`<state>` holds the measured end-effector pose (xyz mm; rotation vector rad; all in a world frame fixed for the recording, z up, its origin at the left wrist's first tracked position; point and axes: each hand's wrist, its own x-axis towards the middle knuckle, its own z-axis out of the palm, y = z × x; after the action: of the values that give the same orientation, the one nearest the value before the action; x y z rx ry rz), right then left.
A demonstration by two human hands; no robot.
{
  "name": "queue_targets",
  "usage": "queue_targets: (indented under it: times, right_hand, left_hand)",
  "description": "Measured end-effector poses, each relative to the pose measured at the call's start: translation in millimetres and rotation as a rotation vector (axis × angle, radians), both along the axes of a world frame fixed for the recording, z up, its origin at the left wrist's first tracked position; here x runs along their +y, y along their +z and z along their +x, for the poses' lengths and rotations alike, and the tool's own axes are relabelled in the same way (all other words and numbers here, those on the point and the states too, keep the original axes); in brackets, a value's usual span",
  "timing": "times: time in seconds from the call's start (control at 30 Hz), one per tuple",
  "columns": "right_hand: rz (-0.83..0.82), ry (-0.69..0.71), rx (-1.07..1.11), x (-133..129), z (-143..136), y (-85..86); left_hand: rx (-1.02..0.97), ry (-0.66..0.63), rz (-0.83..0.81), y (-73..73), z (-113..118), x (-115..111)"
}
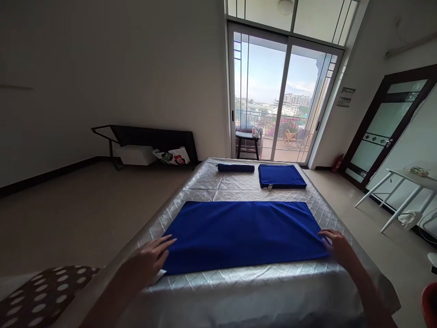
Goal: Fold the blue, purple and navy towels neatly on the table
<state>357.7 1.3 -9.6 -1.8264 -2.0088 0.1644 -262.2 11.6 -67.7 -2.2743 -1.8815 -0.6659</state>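
A blue cloth [244, 234] lies spread in a wide rectangle near the front of the table, with light creases across it. At its left edge is my left hand [153, 257], fingers stretched and apart over the corner, and a small white tag [160, 275] shows below it. My right hand [337, 248] is at the cloth's right edge, its fingers slightly bent and apart, thumb low. Farther back lie a rolled blue cloth [236, 168] and a folded blue cloth stack [282, 176] with a white label at its front.
The table has a shiny quilted silver cover [225, 193]. A brown polka-dot fabric [48, 291] is at the lower left. A white stool [406, 177] stands at the right, above a red bucket [429, 305]. A dark bench [153, 139] and a sliding glass door [287, 100] are behind.
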Motion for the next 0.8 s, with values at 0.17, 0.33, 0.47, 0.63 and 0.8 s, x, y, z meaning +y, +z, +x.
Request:
queue_targets:
  times: [0.17,0.33,0.47,0.63,0.8]
  right_hand:
    - [0.075,0.159,0.018,73.6,-127.8,10.5]
    - [-0.131,0.215,-0.113,125.6,-222.9,-12.9]
    - [-0.247,0.194,-0.145,141.3,-229.2,-35.9]
    - [-0.310,0.064,-0.195,151.3,-165.8,-39.1]
    - [-0.339,-0.179,-0.283,153.5,-75.4,-36.9]
  left_hand:
    - [0.015,-0.262,-0.130,27.9,123.8,88.1]
    - [0.055,-0.301,-0.213,14.9,200.9,142.6]
    - [0.116,-0.177,-0.285,-7.8,180.0,153.7]
    - [0.143,0.071,-0.371,-18.7,89.8,154.8]
    - [0.108,0.218,-0.390,-23.1,18.2,154.5]
